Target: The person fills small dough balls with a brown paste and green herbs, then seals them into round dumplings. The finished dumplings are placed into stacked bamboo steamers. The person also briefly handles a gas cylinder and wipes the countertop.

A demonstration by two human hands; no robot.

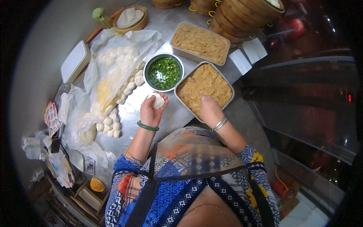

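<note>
My left hand (153, 109) holds a flat round dough wrapper (157, 101) across its palm and fingers, the thumb on its edge. My right hand (210, 109) is over the near side of a square metal pan of tan filling (208, 82), fingers down at the filling; whether they grip a tool cannot be told. A metal bowl of chopped green onions (165, 72) stands left of the pan. Behind the pan is a rectangular container of similar filling (200, 42). White dough balls (112, 122) lie in a cluster at the left, partly under plastic sheeting (92, 99).
Stacked bamboo steamers (235, 20) stand at the back right, near white paper sheets (240, 61). A smaller steamer basket (136, 27) and a green bottle (99, 15) are at the back left. A white lidded box (74, 62) sits by the wall. The metal table's edge runs below the pan.
</note>
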